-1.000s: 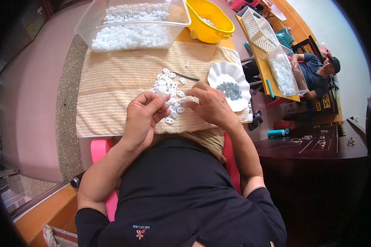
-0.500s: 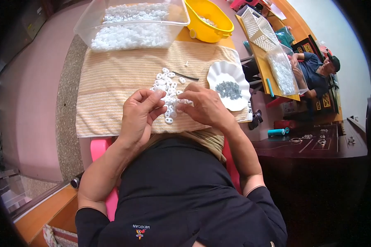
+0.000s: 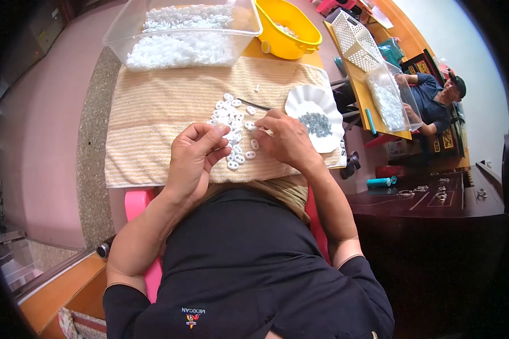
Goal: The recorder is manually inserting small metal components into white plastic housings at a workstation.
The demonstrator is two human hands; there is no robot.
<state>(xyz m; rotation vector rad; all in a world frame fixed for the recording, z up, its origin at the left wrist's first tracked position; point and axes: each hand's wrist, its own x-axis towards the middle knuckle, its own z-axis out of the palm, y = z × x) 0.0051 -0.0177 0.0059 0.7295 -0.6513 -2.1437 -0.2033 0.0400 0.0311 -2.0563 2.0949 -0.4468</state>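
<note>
A heap of small white plastic rings (image 3: 231, 116) lies on a beige striped towel (image 3: 152, 113) in front of me. My left hand (image 3: 193, 158) hovers at the near edge of the heap with its fingers curled together; whether they pinch a ring is hidden. My right hand (image 3: 288, 141) rests on the towel just right of the heap, thumb and fingertips pinched on a white ring. A thin dark tool (image 3: 255, 105) lies just beyond the right hand. A white scalloped plate (image 3: 300, 99) of tiny grey parts sits to the right of that hand.
A clear plastic bin (image 3: 249, 22) of white parts stands at the towel's far edge, with a yellow bowl (image 3: 291, 42) and a white basket (image 3: 356, 39) to its right. Another person (image 3: 435, 93) sits at a far right table by a clear box (image 3: 385, 101). A dark wooden desk (image 3: 435, 198) is on my right.
Both hands have drawn slightly apart and lowered toward the heap; the right hand's fingertips now sit at the heap's right side.
</note>
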